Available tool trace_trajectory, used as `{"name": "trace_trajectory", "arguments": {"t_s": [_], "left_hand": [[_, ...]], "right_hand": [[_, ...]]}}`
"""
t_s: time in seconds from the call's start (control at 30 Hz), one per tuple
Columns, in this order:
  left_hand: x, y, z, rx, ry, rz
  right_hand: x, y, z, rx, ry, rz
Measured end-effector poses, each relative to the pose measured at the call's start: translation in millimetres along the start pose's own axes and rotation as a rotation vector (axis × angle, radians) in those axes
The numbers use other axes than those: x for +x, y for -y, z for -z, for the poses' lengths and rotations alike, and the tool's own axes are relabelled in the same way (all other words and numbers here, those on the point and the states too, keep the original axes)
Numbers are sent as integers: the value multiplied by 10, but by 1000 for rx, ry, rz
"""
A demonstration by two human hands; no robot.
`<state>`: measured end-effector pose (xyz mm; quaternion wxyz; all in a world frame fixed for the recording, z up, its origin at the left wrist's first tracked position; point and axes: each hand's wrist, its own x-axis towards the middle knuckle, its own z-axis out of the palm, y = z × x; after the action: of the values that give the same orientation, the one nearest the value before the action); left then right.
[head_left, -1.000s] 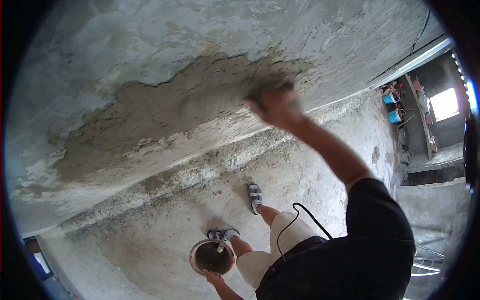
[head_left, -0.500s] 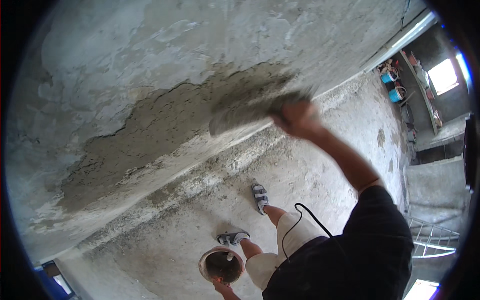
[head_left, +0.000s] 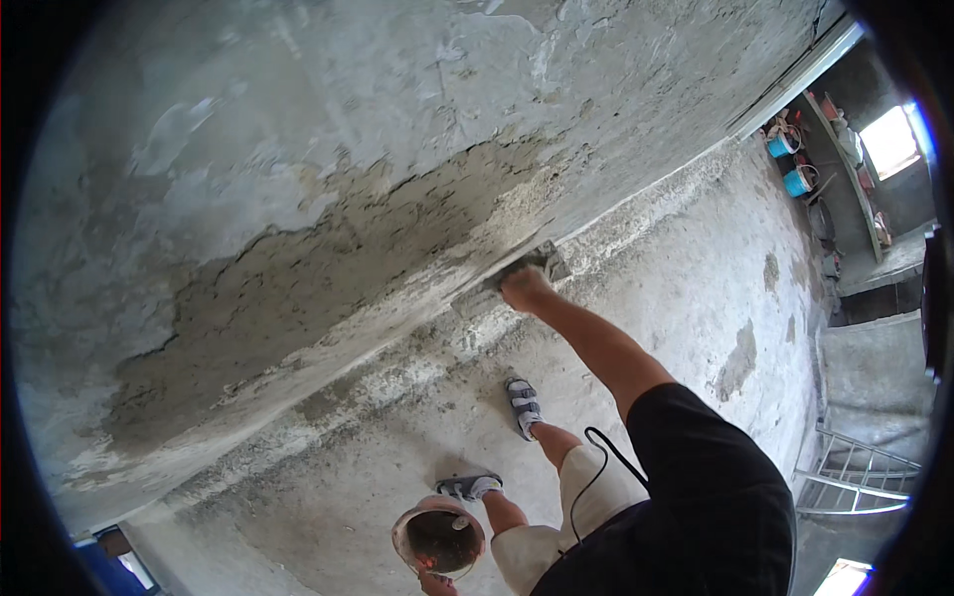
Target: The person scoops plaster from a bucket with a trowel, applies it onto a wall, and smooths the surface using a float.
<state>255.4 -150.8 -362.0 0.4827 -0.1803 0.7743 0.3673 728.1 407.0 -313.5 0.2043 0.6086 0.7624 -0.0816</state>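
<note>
Trowel (head_left: 488, 294), grasped in our right grip (head_left: 526, 288), now sits below damp patch (head_left: 328, 258), baring it; our left grip (head_left: 437, 584) holds bucket (head_left: 403, 539).

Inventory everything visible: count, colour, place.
Plaster wall: 1, grey, upper left
Mortar patch: 1, brownish, on wall
Flat trowel: 1, grey, wall's foot
Round bucket: 1, pinkish, lower centre
Concrete floor: 1, grey, centre
Handled buckets: 2, blue, right
Metal ladder-like frame: 1, silvery, lower right
Bright openings: 2, white, right
Clutter: uncountable, mixed, right
Cord: 1, black, lower centre
Sandals: 2, grey, on feet
Shorts: 1, cream, lower centre
Shirt: 1, black, lower right
Right hand: 1, bare, on trowel
Left hand: 1, bare, holding round bucket
</note>
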Motion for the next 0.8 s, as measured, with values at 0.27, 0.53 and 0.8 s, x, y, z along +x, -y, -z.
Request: {"name": "trace_trajectory", "arguments": {"t_s": [0.27,0.53,0.8], "left_hand": [[-152,-58,-349,-6,-116,8],[-62,-52,-452,-85,5,13],[-78,137,4,-112,-111,-8]], "right_hand": [[-1412,-490,1750,6,-338,-118],[-1126,-61,2873,64,-1103,271],[-92,885,642,-49,76,-62]]}}
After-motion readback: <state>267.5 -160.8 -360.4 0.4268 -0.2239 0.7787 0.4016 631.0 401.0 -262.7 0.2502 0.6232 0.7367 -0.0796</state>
